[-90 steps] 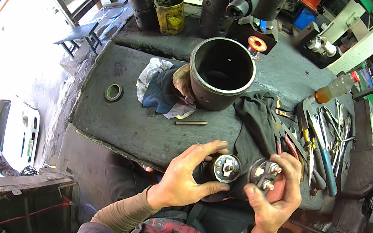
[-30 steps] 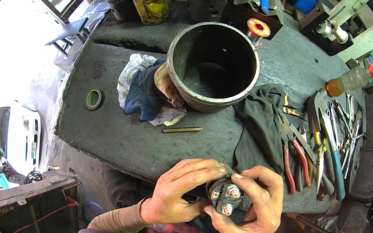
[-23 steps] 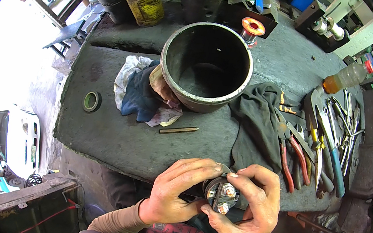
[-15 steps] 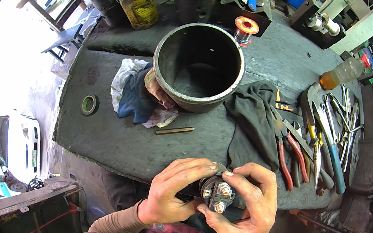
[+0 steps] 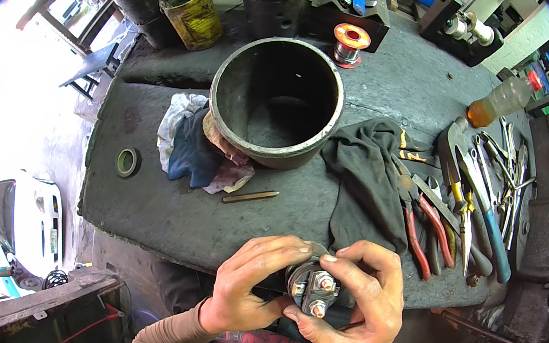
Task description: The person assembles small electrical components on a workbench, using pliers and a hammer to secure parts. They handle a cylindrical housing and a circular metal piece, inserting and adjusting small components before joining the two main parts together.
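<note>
Between my two hands, just off the bench's front edge, is a dark round starter solenoid. Its end with two copper studs and nuts faces up. My left hand has its fingertips and thumb closed on the solenoid's left side. On the other side my right hand grips it, forefinger at the top and thumb at the bottom. A thin dark edge shows between the forefingers; what it belongs to I cannot tell. The body under the studs is mostly hidden by the fingers.
On the bench stand a large dark pot, crumpled rags and a solder spool. A chisel-like bar and tape roll lie nearer. Right are a dark cloth, pliers and a bottle.
The view has shifted slightly, so the bench things sit a little to the left. Both hands keep the same hold on the solenoid, which looks slightly tilted.
</note>
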{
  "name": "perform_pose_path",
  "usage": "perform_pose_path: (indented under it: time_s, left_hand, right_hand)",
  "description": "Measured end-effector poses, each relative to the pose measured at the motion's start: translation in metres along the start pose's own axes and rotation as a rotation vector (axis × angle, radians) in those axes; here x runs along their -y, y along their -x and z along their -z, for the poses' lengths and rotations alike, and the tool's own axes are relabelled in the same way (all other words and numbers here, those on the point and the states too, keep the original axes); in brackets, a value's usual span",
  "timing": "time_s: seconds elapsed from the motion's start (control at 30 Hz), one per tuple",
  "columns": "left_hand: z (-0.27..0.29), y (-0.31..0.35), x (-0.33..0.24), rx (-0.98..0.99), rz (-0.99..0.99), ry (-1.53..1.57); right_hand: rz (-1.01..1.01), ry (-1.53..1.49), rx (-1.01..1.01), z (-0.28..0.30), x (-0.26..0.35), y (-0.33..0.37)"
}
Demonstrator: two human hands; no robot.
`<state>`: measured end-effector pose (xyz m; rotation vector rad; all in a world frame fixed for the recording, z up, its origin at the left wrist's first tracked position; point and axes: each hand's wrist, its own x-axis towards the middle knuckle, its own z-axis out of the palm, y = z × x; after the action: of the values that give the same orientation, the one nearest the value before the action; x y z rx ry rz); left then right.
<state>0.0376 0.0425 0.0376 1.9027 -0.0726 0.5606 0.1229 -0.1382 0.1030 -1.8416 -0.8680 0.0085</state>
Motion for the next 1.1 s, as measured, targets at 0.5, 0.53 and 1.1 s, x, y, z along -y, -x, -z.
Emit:
perform_pose_path:
  time_s: [0.5, 0.53, 1.1]
  left_hand:
    - [-0.0003, 0.0017, 0.0038, 0.015, 0.002, 0.01]
    - [-0.0006, 0.0013, 0.004, 0.017, 0.001, 0.01]
    - [0.0017, 0.0009, 0.0003, 0.022, 0.037, 0.009]
  right_hand:
    - [-0.012, -0.015, 0.019, 0.0011, -0.0041, -0.0014]
    - [-0.016, -0.012, 0.022, 0.0013, -0.0044, -0.0011]
    - [-0.026, 0.039, 0.039, -0.0003, -0.0055, -0.0017]
